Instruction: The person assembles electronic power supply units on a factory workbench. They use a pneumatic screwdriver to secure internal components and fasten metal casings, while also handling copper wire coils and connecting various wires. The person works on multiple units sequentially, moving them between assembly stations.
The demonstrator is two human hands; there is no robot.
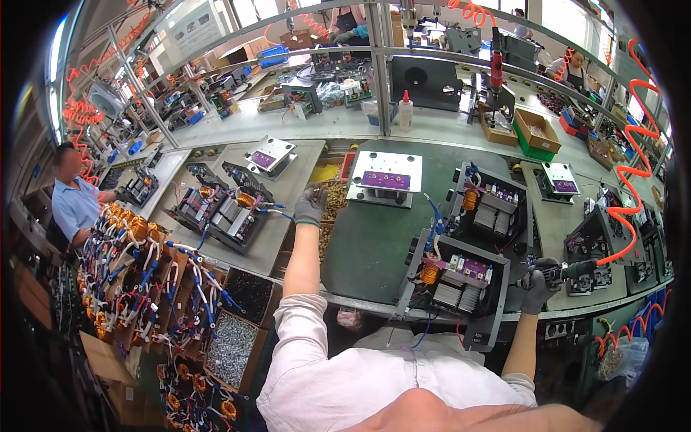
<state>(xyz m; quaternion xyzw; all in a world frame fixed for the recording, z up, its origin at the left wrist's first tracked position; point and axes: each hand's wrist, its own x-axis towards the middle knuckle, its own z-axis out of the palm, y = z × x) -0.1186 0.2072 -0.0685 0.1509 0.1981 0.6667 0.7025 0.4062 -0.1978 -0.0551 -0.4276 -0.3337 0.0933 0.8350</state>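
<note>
Clearly, the black chassis [498, 299] bears silver heatsinks [455, 297] and purple circuitry [471, 271]; the right hand [540, 286], at its three o'clock, clamps an air driver [579, 270]; left hand [309, 207]: grip unclear.

Hands [310, 209] grey-gloved; chassis [495, 299] black; circuit board [386, 180] purple; mat [363, 248] dark green; coiled hose [643, 132] orange

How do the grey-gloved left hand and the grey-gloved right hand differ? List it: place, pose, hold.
The grey-gloved left hand reaches farther forward; the grey-gloved right hand is nearer the bench's front edge.
The left hand is beside small brass-coloured metal parts; the right is beside an open black metal chassis.
The right grips a black handheld tool; whether the left holds anything is unclear.
Both forearms are bare.
</note>
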